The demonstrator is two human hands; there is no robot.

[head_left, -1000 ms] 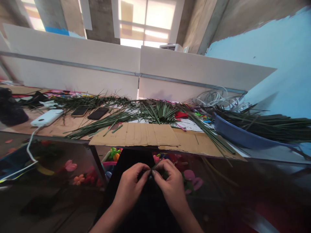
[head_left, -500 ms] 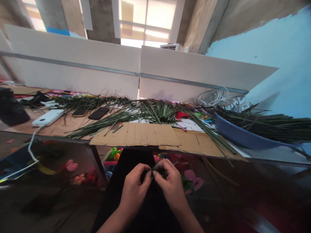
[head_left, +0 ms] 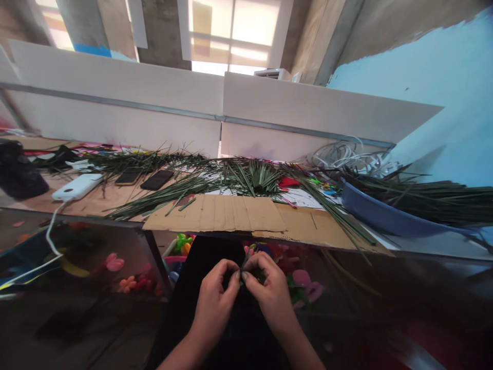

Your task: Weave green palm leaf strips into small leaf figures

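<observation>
My left hand point(head_left: 218, 288) and my right hand point(head_left: 268, 281) meet fingertip to fingertip over my dark-clothed lap, below the table's front edge. Both are closed in a pinch on a thin green leaf strip point(head_left: 244, 263), most of which the fingers hide. Its shape between the fingertips is too small to make out. Ahead of the hands, a piece of corrugated cardboard point(head_left: 231, 213) lies along the table edge, with a few short leaf pieces on it. Behind it spreads a pile of long green leaf strips point(head_left: 256, 177).
A blue basin point(head_left: 381, 210) full of long leaves stands at the right. To the left are two phones point(head_left: 157, 180), a white power strip point(head_left: 77, 187) with a hanging cord, and a dark object point(head_left: 17, 169). Coiled white cable point(head_left: 346, 156) lies behind. Balloon-like flowers point(head_left: 114, 262) sit under the table.
Both hands stay pinched together in nearly the same place. A little more of the green strip shows above the fingertips. Objects on the table have not moved.
</observation>
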